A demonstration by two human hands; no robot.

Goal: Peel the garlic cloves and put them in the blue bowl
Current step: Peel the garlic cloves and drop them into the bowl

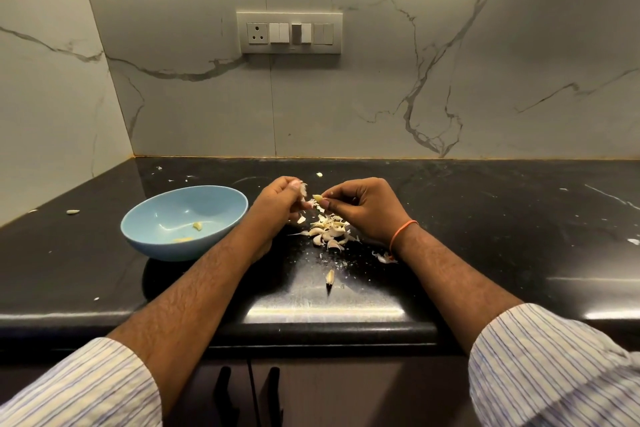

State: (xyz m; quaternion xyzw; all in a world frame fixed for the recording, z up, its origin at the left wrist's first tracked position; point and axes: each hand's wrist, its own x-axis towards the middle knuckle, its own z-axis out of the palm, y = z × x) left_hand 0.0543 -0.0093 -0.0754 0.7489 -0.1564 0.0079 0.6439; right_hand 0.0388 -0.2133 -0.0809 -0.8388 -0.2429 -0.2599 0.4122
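My right hand (360,208) pinches a small yellowish garlic clove (317,198) between thumb and fingertips. My left hand (282,204) is curled and pinches a strip of white garlic skin (303,189) just left of that clove. Both hands hover above a pile of garlic cloves and skins (329,230) on the black counter. The blue bowl (145,218) sits to the left of my left hand, with two peeled cloves (197,226) inside. A single unpeeled clove (330,277) lies nearer the counter's front edge.
The black stone counter (485,236) ends at a marble wall behind and a side wall on the left. Stray cloves lie at the far left (72,211) and near the back (319,175). A switch panel (289,32) is on the wall. Skin scraps (384,257) lie by my right wrist.
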